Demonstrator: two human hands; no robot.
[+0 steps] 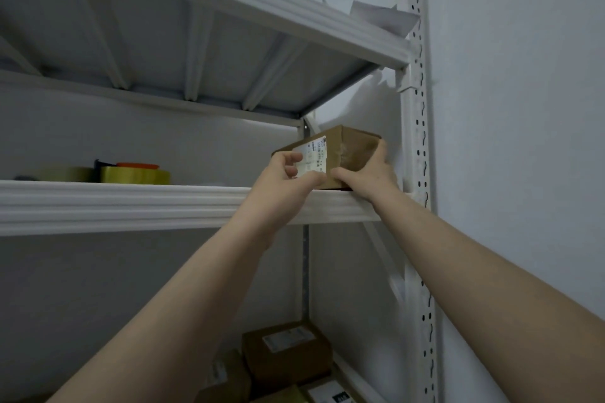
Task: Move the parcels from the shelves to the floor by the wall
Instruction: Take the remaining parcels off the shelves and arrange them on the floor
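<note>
Head view: stacked parcels (284, 350) sit on the lower level. Above, left hand (284, 173) and right hand (370, 170) both grasp the labelled parcel (347, 147) at the shelf (131, 203) front edge, just beside the upright post (417, 173). Tape rolls (134, 175) lie well left. Upper shelf (229, 52) hangs close overhead.

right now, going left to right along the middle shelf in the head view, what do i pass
dull tape roll → yellow tape roll → left hand → parcel → right hand → shelf upright
</note>
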